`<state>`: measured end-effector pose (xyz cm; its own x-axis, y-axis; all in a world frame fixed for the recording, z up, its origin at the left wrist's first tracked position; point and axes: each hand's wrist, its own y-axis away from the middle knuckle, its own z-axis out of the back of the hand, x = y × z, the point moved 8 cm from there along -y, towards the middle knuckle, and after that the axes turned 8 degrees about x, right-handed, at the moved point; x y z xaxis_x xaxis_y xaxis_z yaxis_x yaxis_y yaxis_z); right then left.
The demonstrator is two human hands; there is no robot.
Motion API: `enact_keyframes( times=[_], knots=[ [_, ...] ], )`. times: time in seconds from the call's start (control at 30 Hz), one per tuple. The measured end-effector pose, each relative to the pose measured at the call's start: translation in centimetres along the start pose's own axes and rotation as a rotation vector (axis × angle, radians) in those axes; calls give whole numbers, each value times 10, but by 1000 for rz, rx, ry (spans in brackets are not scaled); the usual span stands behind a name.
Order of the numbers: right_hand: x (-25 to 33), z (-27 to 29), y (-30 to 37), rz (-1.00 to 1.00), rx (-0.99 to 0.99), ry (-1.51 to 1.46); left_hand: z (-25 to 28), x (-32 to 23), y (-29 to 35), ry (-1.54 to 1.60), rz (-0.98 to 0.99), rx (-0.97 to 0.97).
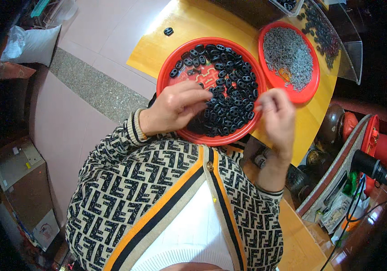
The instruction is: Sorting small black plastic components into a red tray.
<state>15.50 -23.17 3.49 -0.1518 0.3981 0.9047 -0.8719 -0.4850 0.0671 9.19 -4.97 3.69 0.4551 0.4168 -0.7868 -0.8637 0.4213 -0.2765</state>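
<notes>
A round red plastic basin holds many small black oval pieces with two holes each, which look like cord lock parts. My left hand hovers over the near left of the basin, fingertips pinched together close to the black pieces; whatever is between them is hidden. At the basin's right rim, my right hand is raised with curled fingers, blurred by motion. Something small may be in its pinch, but I cannot make it out. Beyond it, a red oval tray carries a heap of tiny grey spring-like pieces.
The yellow tabletop bears one loose black piece at its far left. More dark pieces lie at the far right beside a clear plastic panel. Dark jars and a black cylindrical device with a cable stand at the right.
</notes>
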Motion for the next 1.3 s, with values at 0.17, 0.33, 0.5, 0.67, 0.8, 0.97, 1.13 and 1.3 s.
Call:
enact_keyframes(
  times=[0.17,0.33,0.5,0.67,0.8,0.97,1.13,1.3],
  knots=[
    [0,-95,17,-239,336,-728,-7,-13,0,249,-88,-62],
    [-3,-109,19,-369,384,-1007,-6,-1,6,387,-24,-94],
    [-1,-68,5,-196,139,-470,0,5,9,315,55,-133],
    [19,-41,-17,301,42,609,4,18,16,463,143,-186],
    [12,-53,-23,271,183,769,7,23,16,473,159,-194],
    [11,-61,-27,305,235,846,4,31,18,531,241,-183],
    [11,-49,-23,165,164,390,-7,41,19,831,350,-172],
    [-3,-69,-13,-218,155,-475,-27,40,17,1104,354,-92]
  ],
)
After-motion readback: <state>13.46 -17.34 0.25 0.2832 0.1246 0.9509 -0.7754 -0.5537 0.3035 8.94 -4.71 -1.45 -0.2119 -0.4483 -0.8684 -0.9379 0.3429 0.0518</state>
